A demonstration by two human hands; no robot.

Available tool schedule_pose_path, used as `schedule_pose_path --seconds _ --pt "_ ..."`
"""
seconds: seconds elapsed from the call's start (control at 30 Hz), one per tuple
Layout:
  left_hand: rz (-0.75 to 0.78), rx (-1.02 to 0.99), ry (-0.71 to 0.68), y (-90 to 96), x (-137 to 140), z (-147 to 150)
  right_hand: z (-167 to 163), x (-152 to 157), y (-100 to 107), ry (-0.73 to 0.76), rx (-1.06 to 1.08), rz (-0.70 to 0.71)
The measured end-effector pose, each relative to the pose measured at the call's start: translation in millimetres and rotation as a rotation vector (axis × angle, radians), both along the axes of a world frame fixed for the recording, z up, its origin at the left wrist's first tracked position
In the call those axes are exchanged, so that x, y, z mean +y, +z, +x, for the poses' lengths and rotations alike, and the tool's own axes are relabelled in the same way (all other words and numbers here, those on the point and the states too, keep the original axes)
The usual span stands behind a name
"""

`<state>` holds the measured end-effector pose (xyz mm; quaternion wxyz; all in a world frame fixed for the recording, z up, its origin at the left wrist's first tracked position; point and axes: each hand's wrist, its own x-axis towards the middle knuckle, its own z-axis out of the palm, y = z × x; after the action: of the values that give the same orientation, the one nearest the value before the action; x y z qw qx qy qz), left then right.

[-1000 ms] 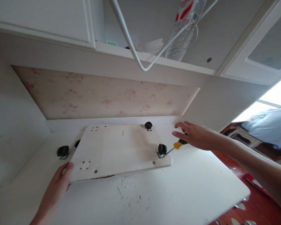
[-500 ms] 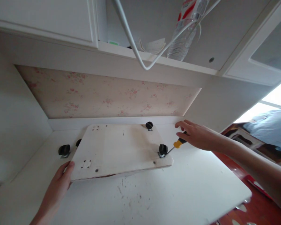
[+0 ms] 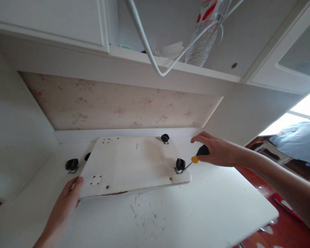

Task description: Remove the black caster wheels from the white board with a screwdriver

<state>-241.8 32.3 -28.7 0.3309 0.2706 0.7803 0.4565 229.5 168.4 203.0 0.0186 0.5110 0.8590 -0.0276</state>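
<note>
My left hand grips the near left corner of a white board, thumb on top and fingers underneath. My right hand holds a screwdriver with a black and yellow handle, its index finger raised off the handle. The screwdriver's tip meets the metal plate of a black caster at the board's near right corner. A second caster stands at the far right corner. At the left corners only screw holes show. A loose caster lies left of the board, with another partly hidden behind its edge.
The board rests on a white desk with dark marks near its front. Above hangs a white cable in front of an open shelf with a plastic bottle and papers. Cabinet walls close in on the left and right.
My right hand has shifted its hold on the screwdriver, the lower fingers now nearer the yellow part of the handle. The board and my left hand stay in place.
</note>
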Motion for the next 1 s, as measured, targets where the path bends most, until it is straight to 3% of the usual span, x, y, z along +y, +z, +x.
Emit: schedule_pose_path --seconds 0.1,0.33,0.53,0.7,0.8,0.87,0.93,1.0 --pt "0.000 0.014 -0.005 2.4 -0.4 1.5 0.1 -0.8 1.4 -0.098 -0.071 0.038" --pt "-0.017 0.011 -0.019 9.4 -0.8 4.2 -0.6 -15.0 8.4 0.057 0.060 -0.076" --pt "0.003 -0.040 -0.016 11.3 -2.9 4.7 4.1 -36.6 23.8 -0.024 0.156 -0.021" --pt "0.053 0.203 -0.002 13.3 -3.7 2.7 18.9 -57.9 27.5 -0.076 0.273 0.053" --pt "0.123 0.421 0.032 26.6 -8.3 6.9 27.1 -72.4 15.8 -0.096 0.390 0.107" --pt "0.149 0.453 0.062 41.4 -16.6 20.9 29.7 -82.6 1.4 -0.127 0.468 0.123" --pt "0.161 0.378 0.036 55.7 -29.5 46.9 27.6 -93.5 -17.4 -0.172 0.550 0.126" --pt "0.167 0.149 -0.097 64.5 -44.7 82.5 19.5 -105.2 -39.5 -0.194 0.634 0.153"
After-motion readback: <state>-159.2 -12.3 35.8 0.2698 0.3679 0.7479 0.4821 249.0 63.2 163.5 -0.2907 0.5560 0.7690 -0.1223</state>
